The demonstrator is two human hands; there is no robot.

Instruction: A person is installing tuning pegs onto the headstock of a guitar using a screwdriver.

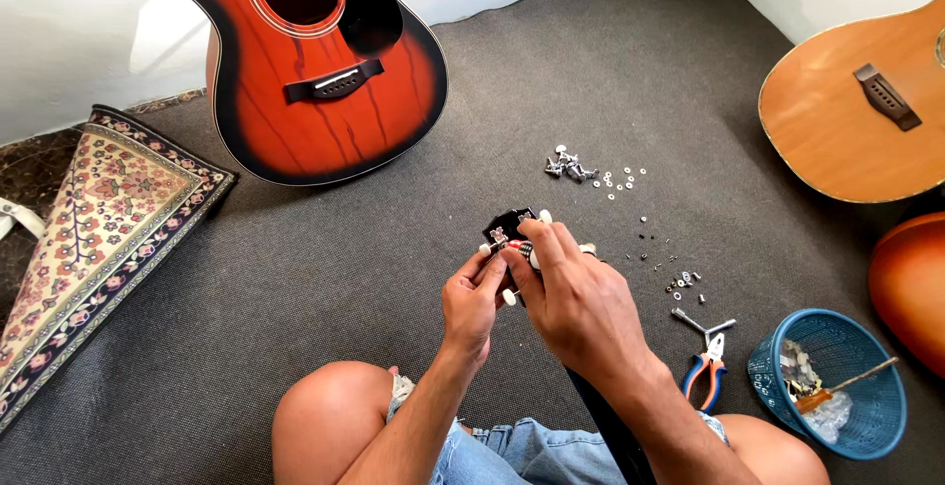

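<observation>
A black guitar headstock (pixel 508 226) with white tuner knobs rises from a black neck (pixel 605 426) that runs down between my knees. My left hand (pixel 471 300) grips the headstock's left side, thumb and fingers at a tuner. My right hand (pixel 576 298) covers the headstock's right side, its fingers curled around it and a small red-tipped tool (pixel 516 246) showing at the fingertips. Most of the headstock is hidden by my hands.
Loose tuners, washers and screws (pixel 591 172) lie on the grey carpet beyond my hands. Orange-handled pliers (pixel 705 367) and a blue basket (pixel 871 416) sit at right. A red-black guitar body (pixel 315 101) leans at the back, a tan guitar (pixel 847 121) at right, a patterned rug (pixel 98 219) at left.
</observation>
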